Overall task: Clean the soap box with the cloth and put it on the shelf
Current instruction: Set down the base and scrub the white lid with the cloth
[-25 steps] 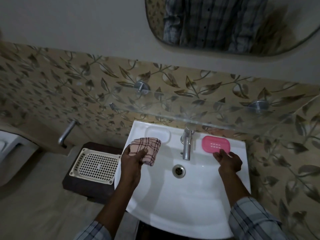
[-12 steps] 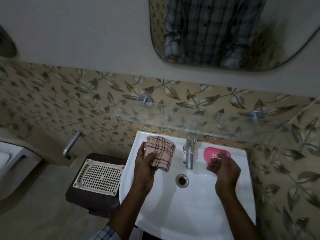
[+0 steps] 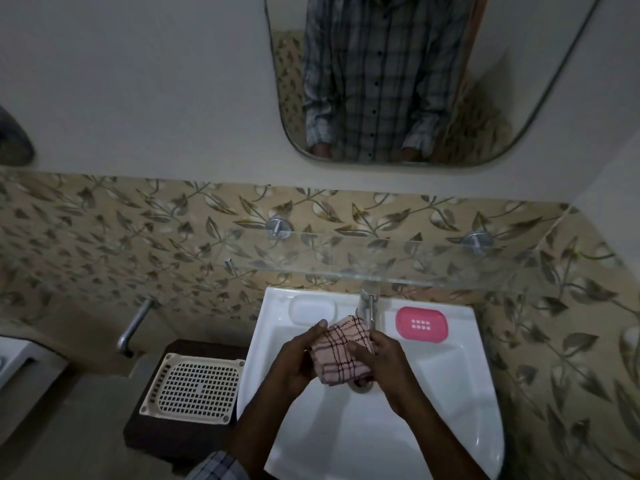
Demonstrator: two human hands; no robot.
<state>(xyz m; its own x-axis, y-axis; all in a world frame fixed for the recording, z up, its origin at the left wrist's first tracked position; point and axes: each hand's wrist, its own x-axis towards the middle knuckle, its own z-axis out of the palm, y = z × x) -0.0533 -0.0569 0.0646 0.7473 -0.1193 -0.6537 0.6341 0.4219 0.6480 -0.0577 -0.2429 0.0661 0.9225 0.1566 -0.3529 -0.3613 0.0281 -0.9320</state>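
Both hands are over the basin of the white sink (image 3: 460,386), gripping a folded pink checked cloth (image 3: 341,353) between them. The left hand (image 3: 294,362) holds the cloth's left side, thumb lying along its upper edge and the remaining fingers curled beneath it. The right hand (image 3: 384,358) is closed on the cloth's right side, thumb pressed across the top face, fingers wrapped under. The cloth sits just in front of the chrome tap (image 3: 367,308) and covers most of the drain (image 3: 362,386). The pink soap box (image 3: 421,324) lies flat on the sink's rear ledge, to the right of the tap, untouched and apart from both hands (a slotted grid shows at its centre). A moulded white recess (image 3: 312,308) occupies the ledge left of the tap. The glass shelf (image 3: 381,268) is mounted on the leaf-patterned tiles above the sink, carried on two metal brackets. A cream perforated tray (image 3: 192,388) rests on a dark stool (image 3: 156,434) left of the sink. The mirror (image 3: 433,81) above reflects a checked shirt.
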